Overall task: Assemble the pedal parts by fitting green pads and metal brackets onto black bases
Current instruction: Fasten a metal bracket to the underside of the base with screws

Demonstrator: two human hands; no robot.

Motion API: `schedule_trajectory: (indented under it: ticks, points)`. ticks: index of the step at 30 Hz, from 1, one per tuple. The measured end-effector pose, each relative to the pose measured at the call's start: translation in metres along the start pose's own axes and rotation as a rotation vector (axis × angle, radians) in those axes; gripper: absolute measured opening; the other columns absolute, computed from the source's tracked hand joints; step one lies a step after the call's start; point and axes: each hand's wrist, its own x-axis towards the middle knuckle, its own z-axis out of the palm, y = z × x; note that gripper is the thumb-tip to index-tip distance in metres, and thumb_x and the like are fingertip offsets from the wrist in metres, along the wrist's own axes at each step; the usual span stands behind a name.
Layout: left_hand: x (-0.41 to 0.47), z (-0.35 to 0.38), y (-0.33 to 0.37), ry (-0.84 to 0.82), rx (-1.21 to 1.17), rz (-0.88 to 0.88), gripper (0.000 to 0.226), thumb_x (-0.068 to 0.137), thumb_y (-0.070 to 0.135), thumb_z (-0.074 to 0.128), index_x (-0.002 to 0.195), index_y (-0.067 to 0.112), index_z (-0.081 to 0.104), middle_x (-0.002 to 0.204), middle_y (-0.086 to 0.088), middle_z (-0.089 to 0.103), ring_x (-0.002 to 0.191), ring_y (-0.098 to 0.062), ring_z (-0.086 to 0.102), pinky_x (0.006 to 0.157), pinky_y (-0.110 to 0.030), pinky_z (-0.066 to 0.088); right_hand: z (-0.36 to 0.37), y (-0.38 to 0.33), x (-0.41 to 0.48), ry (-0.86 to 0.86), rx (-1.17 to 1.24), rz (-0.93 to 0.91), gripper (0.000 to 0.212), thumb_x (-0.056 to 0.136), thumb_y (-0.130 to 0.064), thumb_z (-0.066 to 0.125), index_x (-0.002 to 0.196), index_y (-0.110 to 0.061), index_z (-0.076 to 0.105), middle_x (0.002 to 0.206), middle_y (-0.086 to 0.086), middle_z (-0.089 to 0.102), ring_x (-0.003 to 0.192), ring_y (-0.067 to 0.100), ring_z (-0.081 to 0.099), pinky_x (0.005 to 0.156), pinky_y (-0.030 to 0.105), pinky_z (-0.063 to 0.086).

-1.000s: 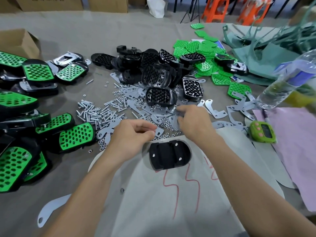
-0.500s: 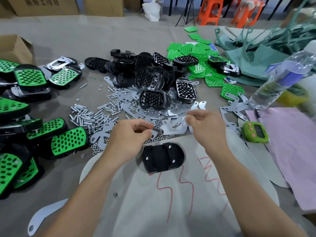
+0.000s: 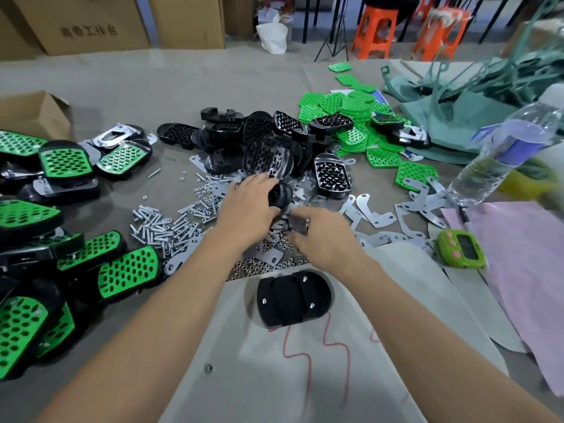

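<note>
My left hand [image 3: 245, 206] grips a black base [image 3: 280, 193] at the near edge of the pile of black bases [image 3: 274, 141]. Right beside it, my right hand [image 3: 323, 238] pinches a small flat metal bracket [image 3: 298, 223] just above the scattered brackets. A black pedal part [image 3: 293, 299] with three screws in it lies underside up on the white sheet, close below both hands. Loose green pads [image 3: 354, 108] are heaped at the back right.
Finished green-and-black pedals [image 3: 122, 271] line the left side. Screws [image 3: 164, 224] and nuts [image 3: 259, 267] lie in front of the hands, metal brackets [image 3: 375, 213] to the right. A water bottle [image 3: 500, 157], a green timer [image 3: 460, 248] and pink paper [image 3: 525, 254] stand right.
My left hand has reached forward from above the pedal part and taken hold of a black base. My right hand has dropped down and now pinches a bracket.
</note>
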Motion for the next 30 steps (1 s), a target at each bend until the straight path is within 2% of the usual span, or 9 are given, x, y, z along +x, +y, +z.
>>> schedule_trajectory:
  ticks: [6, 11, 13, 16, 19, 22, 24, 26, 30]
  points:
    - [0.005, -0.015, -0.04, 0.137, -0.167, -0.133, 0.05, 0.09, 0.028, 0.078, 0.137, 0.023, 0.062, 0.138, 0.002, 0.061, 0.126, -0.027, 0.055, 0.107, -0.045, 0.044, -0.012, 0.019, -0.005, -0.002, 0.068, 0.062, 0.014, 0.084, -0.022, 0.075, 0.093, -0.032, 0.08, 0.088, -0.012, 0.076, 0.084, 0.012, 0.068, 0.077, 0.022, 0.051]
    - [-0.002, -0.015, -0.05, 0.112, -0.219, -0.183, 0.059, 0.091, 0.015, 0.076, 0.146, 0.024, 0.055, 0.16, -0.002, 0.043, 0.151, -0.024, 0.033, 0.126, -0.046, 0.022, -0.011, 0.021, -0.01, 0.305, 0.328, 0.09, 0.013, 0.092, -0.021, 0.07, 0.089, -0.029, 0.08, 0.078, -0.037, 0.068, 0.079, -0.003, 0.066, 0.084, 0.024, 0.053]
    - [-0.012, -0.014, -0.042, 0.211, -0.242, -0.147, 0.056, 0.091, 0.01, 0.073, 0.143, 0.026, 0.058, 0.154, 0.005, 0.051, 0.141, -0.02, 0.044, 0.124, -0.042, 0.029, -0.014, 0.019, -0.009, 0.399, 0.455, 0.201, 0.016, 0.093, -0.023, 0.067, 0.085, -0.027, 0.079, 0.072, -0.027, 0.071, 0.072, 0.005, 0.069, 0.078, 0.037, 0.059]
    - [-0.03, -0.01, -0.021, 0.205, -0.478, -0.126, 0.054, 0.089, 0.003, 0.064, 0.127, 0.041, 0.067, 0.116, 0.032, 0.061, 0.074, 0.008, 0.062, 0.079, -0.013, 0.054, -0.018, 0.017, -0.004, 0.375, 0.61, 0.34, 0.021, 0.092, -0.023, 0.064, 0.079, -0.027, 0.078, 0.069, -0.011, 0.074, 0.071, 0.012, 0.074, 0.063, 0.054, 0.061]
    - [-0.04, -0.003, -0.005, 0.093, -0.558, -0.133, 0.055, 0.093, 0.004, 0.057, 0.127, 0.047, 0.066, 0.112, 0.014, 0.07, 0.037, -0.006, 0.043, 0.041, -0.018, 0.045, -0.02, 0.016, -0.002, 0.302, 0.561, 0.358, 0.023, 0.088, -0.02, 0.066, 0.071, -0.029, 0.077, 0.061, -0.003, 0.07, 0.051, 0.012, 0.064, 0.056, 0.049, 0.06]
    - [-0.043, -0.001, 0.007, -0.046, -0.451, -0.018, 0.056, 0.098, 0.01, 0.056, 0.142, 0.044, 0.055, 0.156, 0.014, 0.047, 0.082, -0.001, 0.065, 0.071, -0.015, 0.048, -0.021, 0.018, -0.001, 0.204, 0.283, 0.286, 0.017, 0.086, -0.022, 0.065, 0.079, -0.033, 0.076, 0.055, -0.012, 0.065, 0.051, 0.008, 0.059, 0.064, 0.028, 0.055]
    - [-0.044, 0.003, 0.013, -0.141, -0.276, 0.086, 0.057, 0.102, 0.018, 0.053, 0.153, 0.041, 0.042, 0.166, 0.015, 0.03, 0.144, -0.006, 0.04, 0.126, -0.036, 0.022, -0.02, 0.022, -0.003, 0.202, 0.184, 0.28, 0.02, 0.087, -0.022, 0.064, 0.096, -0.033, 0.078, 0.071, -0.018, 0.067, 0.066, 0.01, 0.066, 0.072, 0.024, 0.051]
    - [-0.046, 0.004, 0.011, -0.153, -0.087, 0.118, 0.052, 0.106, 0.036, 0.048, 0.157, 0.04, 0.034, 0.168, 0.013, 0.024, 0.156, -0.011, 0.018, 0.128, -0.044, 0.002, -0.021, 0.031, -0.006, 0.211, 0.074, 0.302, 0.028, 0.091, -0.022, 0.06, 0.113, -0.028, 0.075, 0.101, -0.003, 0.072, 0.09, 0.022, 0.067, 0.081, 0.029, 0.049]
    - [-0.052, -0.001, -0.003, -0.021, 0.108, 0.013, 0.037, 0.105, 0.049, 0.041, 0.134, 0.034, 0.059, 0.149, 0.009, 0.055, 0.14, -0.016, 0.047, 0.124, -0.045, 0.015, -0.034, 0.056, -0.016, 0.15, -0.245, 0.407, 0.034, 0.09, -0.038, 0.054, 0.107, -0.01, 0.065, 0.119, 0.011, 0.058, 0.12, 0.035, 0.049, 0.105, 0.046, 0.039]
